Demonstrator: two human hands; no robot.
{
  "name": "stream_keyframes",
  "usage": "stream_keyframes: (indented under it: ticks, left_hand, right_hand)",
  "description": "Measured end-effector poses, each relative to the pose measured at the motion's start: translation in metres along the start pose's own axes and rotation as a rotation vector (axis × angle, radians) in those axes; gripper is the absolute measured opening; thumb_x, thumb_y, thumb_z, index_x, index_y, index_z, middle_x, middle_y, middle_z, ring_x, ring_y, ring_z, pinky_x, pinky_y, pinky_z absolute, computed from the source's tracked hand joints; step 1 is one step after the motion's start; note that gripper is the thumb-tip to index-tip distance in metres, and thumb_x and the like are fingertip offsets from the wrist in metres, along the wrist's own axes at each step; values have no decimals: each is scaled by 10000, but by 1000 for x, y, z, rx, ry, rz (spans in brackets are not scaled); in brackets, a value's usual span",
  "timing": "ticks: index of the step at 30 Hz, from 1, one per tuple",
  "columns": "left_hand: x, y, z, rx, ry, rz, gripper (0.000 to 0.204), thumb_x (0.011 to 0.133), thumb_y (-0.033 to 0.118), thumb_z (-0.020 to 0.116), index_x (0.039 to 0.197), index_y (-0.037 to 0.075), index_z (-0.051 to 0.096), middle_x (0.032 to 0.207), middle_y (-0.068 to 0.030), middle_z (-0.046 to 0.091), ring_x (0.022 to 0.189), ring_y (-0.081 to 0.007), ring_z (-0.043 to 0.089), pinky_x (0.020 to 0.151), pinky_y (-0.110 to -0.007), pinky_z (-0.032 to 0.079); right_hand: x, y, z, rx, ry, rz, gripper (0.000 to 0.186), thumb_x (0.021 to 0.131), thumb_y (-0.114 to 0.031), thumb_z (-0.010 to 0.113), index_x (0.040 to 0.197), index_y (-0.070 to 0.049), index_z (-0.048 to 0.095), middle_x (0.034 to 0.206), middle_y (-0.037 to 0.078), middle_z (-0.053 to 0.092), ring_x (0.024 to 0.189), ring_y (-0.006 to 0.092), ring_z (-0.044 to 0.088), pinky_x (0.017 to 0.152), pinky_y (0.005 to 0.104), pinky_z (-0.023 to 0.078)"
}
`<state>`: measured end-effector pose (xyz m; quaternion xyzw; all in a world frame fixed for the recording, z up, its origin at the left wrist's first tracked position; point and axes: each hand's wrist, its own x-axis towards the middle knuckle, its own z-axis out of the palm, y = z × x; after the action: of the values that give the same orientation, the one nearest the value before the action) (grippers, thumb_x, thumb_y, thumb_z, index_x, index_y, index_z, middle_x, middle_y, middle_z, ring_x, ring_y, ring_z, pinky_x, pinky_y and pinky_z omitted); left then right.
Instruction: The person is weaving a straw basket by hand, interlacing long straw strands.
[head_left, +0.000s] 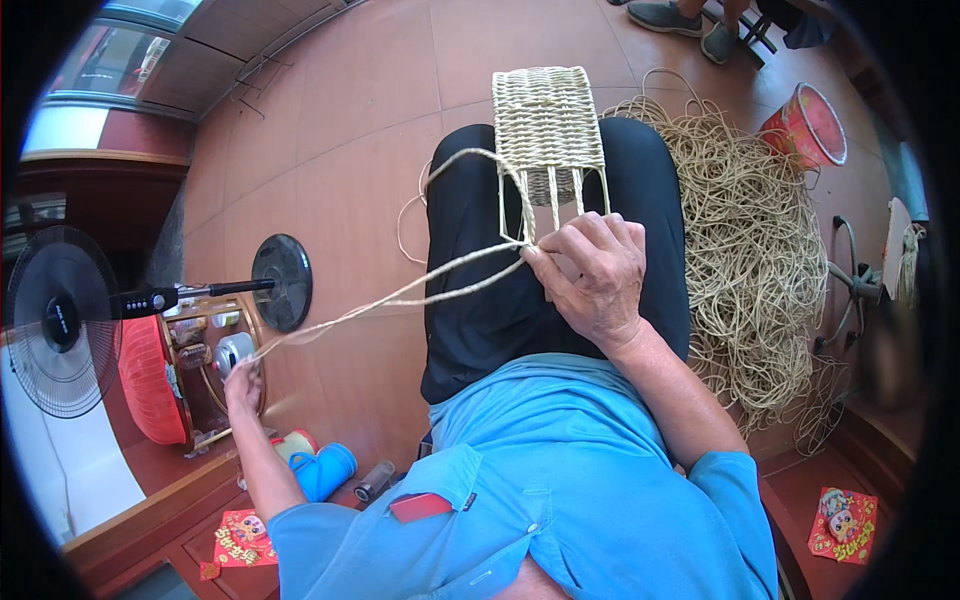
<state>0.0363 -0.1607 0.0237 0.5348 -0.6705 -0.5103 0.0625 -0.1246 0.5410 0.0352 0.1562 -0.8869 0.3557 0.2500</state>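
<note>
A pale woven cord piece [548,115], tightly woven at its far part with bare upright strands at its near part, rests on my thighs. My right hand [590,265] is closed on its near end, thumb and fingers pinching where the strands meet. From there two long lengths of pale cord [450,287] stretch down to the left. My left hand [243,383], out to the left side, is closed on the far end of these cords. Another loop of cord arches up beside the woven piece's left side.
A big heap of cord [745,270] lies on the right, near a red bucket [805,130] and a wheeled chair base [850,280]. A standing fan [60,320], low shelved stand [210,350] and blue cylinder [320,470] are at left. Another person's feet [655,15] are at top right.
</note>
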Motion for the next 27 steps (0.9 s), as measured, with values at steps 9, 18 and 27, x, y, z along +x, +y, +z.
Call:
stream_keyframes:
  ticks: [9, 18, 27]
  left_hand:
    - [-339, 70, 336, 243, -891, 673, 356, 1091, 153, 725, 1425, 34, 698, 1209, -62, 781, 826, -43, 640, 705, -260, 548]
    - [-238, 26, 298, 321, -533, 788, 249, 1123, 215, 709, 956, 37, 755, 774, 30, 616, 727, -81, 550, 640, -312, 469]
    - [-15, -24, 35, 1378, 404, 81, 386, 1000, 325, 652, 1198, 50, 837, 1222, -274, 795, 1201, -463, 752, 1033, -552, 585]
  right_hand:
    - [2, -6, -3, -48, -51, 37, 209, 917, -285, 873, 834, -186, 709, 853, -13, 624, 810, 228, 600, 818, 411, 397]
    - [6, -8, -8, -24, -50, 82, 220, 905, -260, 876, 818, -168, 696, 860, -6, 636, 804, 236, 599, 815, 413, 393]
    - [9, -7, -9, 130, -74, 175, 132, 901, -214, 885, 920, -185, 758, 878, -33, 685, 829, 214, 613, 826, 399, 391]
